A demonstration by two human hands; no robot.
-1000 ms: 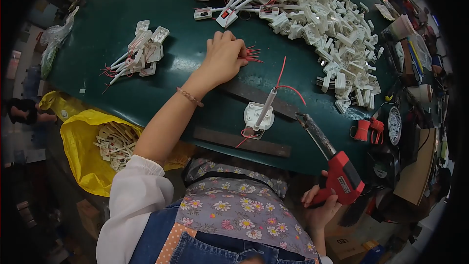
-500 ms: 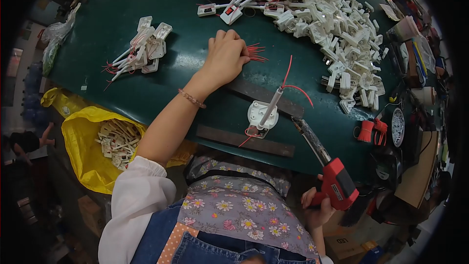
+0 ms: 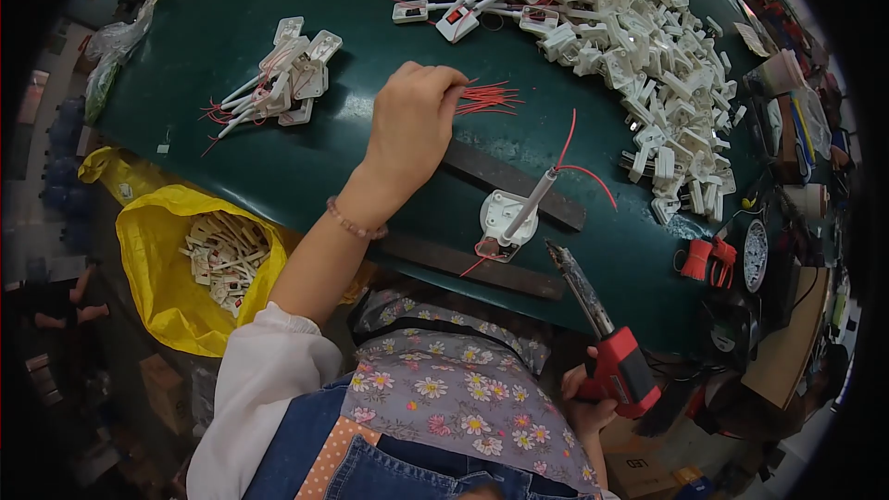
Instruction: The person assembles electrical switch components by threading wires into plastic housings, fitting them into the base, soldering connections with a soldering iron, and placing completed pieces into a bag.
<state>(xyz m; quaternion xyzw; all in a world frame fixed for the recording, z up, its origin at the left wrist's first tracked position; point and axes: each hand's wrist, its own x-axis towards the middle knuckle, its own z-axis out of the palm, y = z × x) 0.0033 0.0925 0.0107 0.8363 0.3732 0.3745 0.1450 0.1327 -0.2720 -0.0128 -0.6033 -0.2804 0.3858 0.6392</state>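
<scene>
Two bare hands are at work. The right hand is closed around the handle of a red gun-shaped tool; its metal tip points up the table, near the white base but apart from it. The left hand is bent at the fingers, fingertips just beside loose red wires — whether it pinches one cannot be told.

The white base lies between two dark bars, the upper bar and the lower bar. A white tube extends from it at a tilt, with red leads emerging at the far end.

Farther out on the green table: a small cluster of white assemblies at left, and a large pile of white housings at right. A yellow bag containing white parts stands beside the near-left edge.
</scene>
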